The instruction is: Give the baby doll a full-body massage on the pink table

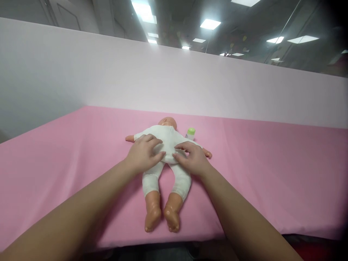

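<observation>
A baby doll [169, 139] with a white cloth body lies on the pink table cover, its head at the far end and its bare feet towards me. My left hand [143, 153] rests on the left side of its torso, fingers spread and slightly curled. On the torso's other side lies my right hand [192, 157], also with fingers apart. Between both hands the white cloth of the belly shows. Just beyond the doll's right-hand arm stands a small bottle [191, 133] with a green cap, its lower part hidden by that arm.
The pink cover [261, 174] spreads over the table on both sides of the doll, its front edge near me. A white wall [174, 79] closes off the back. Above it, a dark glass pane [174, 21] shows ceiling lights.
</observation>
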